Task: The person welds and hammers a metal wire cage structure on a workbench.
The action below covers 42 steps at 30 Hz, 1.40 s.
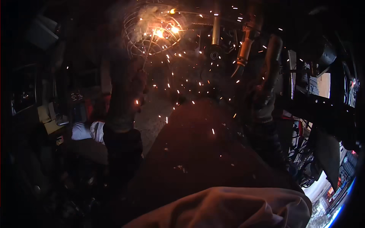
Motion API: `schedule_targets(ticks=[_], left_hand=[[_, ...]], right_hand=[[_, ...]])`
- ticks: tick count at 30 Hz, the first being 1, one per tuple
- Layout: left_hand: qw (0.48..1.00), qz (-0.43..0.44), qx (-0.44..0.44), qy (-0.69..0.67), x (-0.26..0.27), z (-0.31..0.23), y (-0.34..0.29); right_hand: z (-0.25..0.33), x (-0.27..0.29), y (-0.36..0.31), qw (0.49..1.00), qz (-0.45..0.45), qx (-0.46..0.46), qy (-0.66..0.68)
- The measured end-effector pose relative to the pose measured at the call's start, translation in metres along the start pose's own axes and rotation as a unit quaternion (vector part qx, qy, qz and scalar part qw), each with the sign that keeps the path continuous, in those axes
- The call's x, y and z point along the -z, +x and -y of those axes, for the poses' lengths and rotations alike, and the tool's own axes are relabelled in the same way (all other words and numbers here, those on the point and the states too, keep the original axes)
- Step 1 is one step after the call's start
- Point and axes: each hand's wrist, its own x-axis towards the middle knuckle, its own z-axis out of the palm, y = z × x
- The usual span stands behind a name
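My left hand (pixel 137 81) is a dark shape at the left of the middle, closed around the lower end of a thin rod (pixel 150 47). The rod slants up to a round wire cage (pixel 133 32), where two bright spots burn amid smoke and sparks. On the right, my right hand (pixel 261 93) is in deep shadow and seems closed on the lower part of a thick tube (pixel 273 51); its fingers barely show. Left of that tube hangs an orange-lit cylinder (pixel 245 47) with a narrow curved tip, apart from the hand.
A shiny metal rod (pixel 215 30) with a ring end (pixel 214 55) hangs at top middle. Sparks fall over a dark reddish surface (pixel 197 140). Pale cloth (pixel 228 205) lies at the bottom edge. Dark machine parts (pixel 319 152) stand at right, white bundles (pixel 85 131) at left.
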Motion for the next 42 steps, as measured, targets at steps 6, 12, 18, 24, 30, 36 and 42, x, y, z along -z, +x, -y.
schedule_targets(ticks=[6, 12, 18, 24, 30, 36, 42], left_hand=[[0.994, -0.025, -0.104, 0.006, -0.002, 0.021, 0.004], [0.998, 0.022, -0.008, -0.054, 0.001, 0.006, 0.001], [0.999, 0.021, 0.035, -0.030, 0.002, 0.004, 0.000], [1.000, 0.006, 0.004, -0.015, 0.002, 0.005, 0.000], [1.000, 0.010, -0.012, -0.017, 0.001, 0.013, 0.004], [0.996, 0.011, -0.084, 0.005, 0.003, 0.027, 0.004], [0.997, 0.037, -0.073, -0.007, 0.006, 0.031, 0.003]], right_hand=[[0.043, -0.027, 0.008, 0.993, -0.064, -0.100, 0.025], [-0.015, 0.017, 0.006, 0.903, 0.054, -0.256, 0.341], [-0.014, 0.006, 0.008, 0.985, 0.004, -0.167, -0.030], [0.008, -0.010, 0.008, 0.975, 0.036, -0.180, -0.126], [0.000, -0.009, 0.008, 0.976, 0.055, -0.089, -0.191], [0.046, -0.036, 0.013, 0.985, 0.022, -0.131, -0.111], [0.021, -0.021, 0.010, 0.991, 0.038, -0.079, -0.096]])
